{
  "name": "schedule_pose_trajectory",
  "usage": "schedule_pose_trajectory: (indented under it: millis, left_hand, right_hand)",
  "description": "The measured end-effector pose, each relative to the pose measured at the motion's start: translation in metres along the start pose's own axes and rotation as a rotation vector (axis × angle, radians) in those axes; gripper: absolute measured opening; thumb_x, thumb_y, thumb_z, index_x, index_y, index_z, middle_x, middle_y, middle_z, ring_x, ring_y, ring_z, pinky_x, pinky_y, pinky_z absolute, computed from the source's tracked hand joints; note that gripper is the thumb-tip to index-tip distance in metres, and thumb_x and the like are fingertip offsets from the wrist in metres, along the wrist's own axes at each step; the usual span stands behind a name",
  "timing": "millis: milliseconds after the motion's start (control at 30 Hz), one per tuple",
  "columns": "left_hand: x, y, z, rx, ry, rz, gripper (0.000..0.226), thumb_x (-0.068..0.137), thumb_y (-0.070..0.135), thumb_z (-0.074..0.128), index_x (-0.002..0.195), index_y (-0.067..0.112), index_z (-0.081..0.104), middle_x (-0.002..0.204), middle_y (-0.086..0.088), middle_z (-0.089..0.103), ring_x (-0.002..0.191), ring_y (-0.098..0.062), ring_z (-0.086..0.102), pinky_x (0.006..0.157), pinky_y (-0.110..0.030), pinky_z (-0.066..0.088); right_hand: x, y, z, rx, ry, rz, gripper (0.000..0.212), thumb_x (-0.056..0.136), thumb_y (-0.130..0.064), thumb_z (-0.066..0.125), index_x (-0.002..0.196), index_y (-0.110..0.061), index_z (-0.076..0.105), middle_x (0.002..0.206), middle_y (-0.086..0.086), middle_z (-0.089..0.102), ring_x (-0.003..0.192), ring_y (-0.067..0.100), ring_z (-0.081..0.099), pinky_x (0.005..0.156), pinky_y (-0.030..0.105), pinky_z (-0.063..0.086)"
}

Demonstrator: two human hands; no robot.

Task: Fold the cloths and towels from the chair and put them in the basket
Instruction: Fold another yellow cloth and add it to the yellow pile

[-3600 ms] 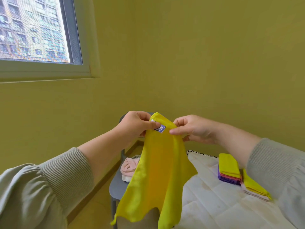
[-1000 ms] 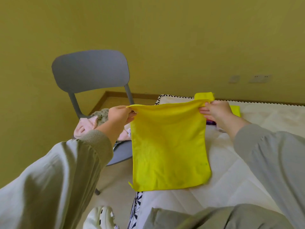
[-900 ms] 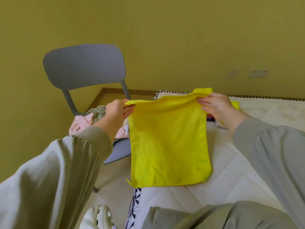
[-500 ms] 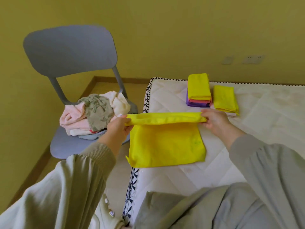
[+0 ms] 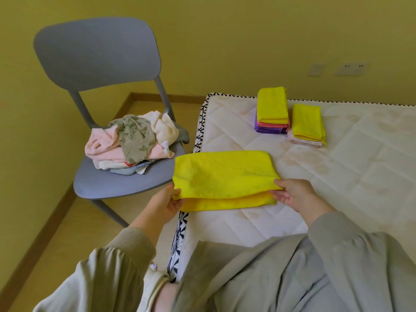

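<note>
Left hand (image 5: 162,203) pinches the left corner of the folded yellow microfibre cloth (image 5: 222,176); right hand (image 5: 292,194) pinches its right corner. The cloth lies flat, doubled, on the quilted white mattress (image 5: 349,176).

You can read no text here: the small white tag (image 5: 166,144) on the cloth pile (image 5: 132,140) on the chair (image 5: 96,48) is too blurred to make out

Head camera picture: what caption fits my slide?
The left hand and right hand pinch a half-folded yellow cloth on the mattress, beside a chair piled with unfolded towels.
</note>
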State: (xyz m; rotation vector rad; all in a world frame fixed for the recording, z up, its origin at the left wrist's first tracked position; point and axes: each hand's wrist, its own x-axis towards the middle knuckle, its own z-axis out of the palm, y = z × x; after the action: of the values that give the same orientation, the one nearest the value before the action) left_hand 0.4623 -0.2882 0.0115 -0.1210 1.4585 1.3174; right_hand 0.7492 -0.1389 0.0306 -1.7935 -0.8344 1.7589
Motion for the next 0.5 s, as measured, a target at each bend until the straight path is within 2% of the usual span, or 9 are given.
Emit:
schedule_pose_trajectory:
  millis: [67, 167, 200, 267, 333, 433, 500]
  left_hand:
    - [0.005, -0.008, -0.004, 0.062, 0.042, -0.006, 0.048, 0.095, -0.006, 0.045, 0.141, 0.006, 0.041, 0.098, -0.013, 0.065, 0.074, -0.022, 0.063, 0.052, -0.026, 0.057]
    - [0.010, -0.021, -0.013, 0.112, 0.147, -0.010, 0.045, 0.092, -0.009, 0.050, 0.135, 0.002, 0.046, 0.099, -0.017, 0.061, 0.087, -0.029, 0.060, 0.078, -0.036, 0.052]
    - [0.010, -0.023, -0.014, 0.118, 0.153, -0.002, 0.043, 0.091, -0.009, 0.051, 0.133, 0.001, 0.048, 0.101, -0.018, 0.061, 0.091, -0.031, 0.060, 0.082, -0.037, 0.050]
    - [0.010, -0.024, -0.014, 0.134, 0.150, 0.015, 0.041, 0.090, -0.009, 0.052, 0.130, 0.001, 0.050, 0.101, -0.018, 0.061, 0.094, -0.031, 0.059, 0.082, -0.037, 0.049]
    - [0.010, -0.022, -0.014, 0.131, 0.147, 0.019, 0.037, 0.091, -0.009, 0.051, 0.126, 0.002, 0.053, 0.094, -0.015, 0.062, 0.089, -0.029, 0.061, 0.076, -0.037, 0.051]
    - [0.012, -0.019, -0.016, 0.109, 0.136, 0.030, 0.036, 0.091, -0.008, 0.050, 0.124, 0.005, 0.054, 0.109, -0.018, 0.062, 0.086, -0.028, 0.062, 0.065, -0.034, 0.052]
    - [0.013, -0.019, -0.017, 0.136, 0.139, 0.044, 0.032, 0.092, -0.007, 0.050, 0.121, 0.006, 0.055, 0.115, -0.019, 0.060, 0.094, -0.030, 0.062, 0.067, -0.035, 0.052]
  right_hand:
    - [0.004, 0.006, -0.005, -0.119, 0.024, 0.032, 0.022, 0.091, -0.004, 0.059, 0.108, -0.004, 0.046, 0.078, 0.008, 0.054, 0.039, 0.015, 0.060, 0.034, 0.020, 0.046]
    - [0.013, 0.016, -0.009, -0.335, 0.087, 0.041, 0.022, 0.089, -0.011, 0.064, 0.104, -0.002, 0.051, 0.074, 0.011, 0.057, 0.046, 0.018, 0.060, 0.040, 0.023, 0.043]
    - [0.015, 0.020, -0.009, -0.384, 0.097, 0.040, 0.021, 0.089, -0.013, 0.065, 0.101, -0.001, 0.052, 0.073, 0.012, 0.058, 0.051, 0.019, 0.060, 0.043, 0.025, 0.042]
    - [0.019, 0.023, -0.007, -0.447, 0.113, 0.044, 0.020, 0.088, -0.015, 0.066, 0.087, -0.001, 0.052, 0.069, 0.015, 0.059, 0.054, 0.021, 0.058, 0.047, 0.027, 0.042]
    - [0.022, 0.024, -0.005, -0.476, 0.122, 0.047, 0.023, 0.089, -0.015, 0.064, 0.077, -0.003, 0.049, 0.066, 0.015, 0.058, 0.052, 0.021, 0.056, 0.048, 0.027, 0.042]
    - [0.023, 0.019, -0.005, -0.466, 0.151, 0.018, 0.022, 0.090, -0.012, 0.062, 0.072, -0.003, 0.051, 0.062, 0.013, 0.055, 0.049, 0.019, 0.050, 0.047, 0.026, 0.040]
    - [0.023, 0.018, -0.006, -0.456, 0.140, 0.029, 0.022, 0.090, -0.011, 0.061, 0.072, -0.003, 0.051, 0.062, 0.013, 0.053, 0.050, 0.020, 0.048, 0.048, 0.027, 0.040]
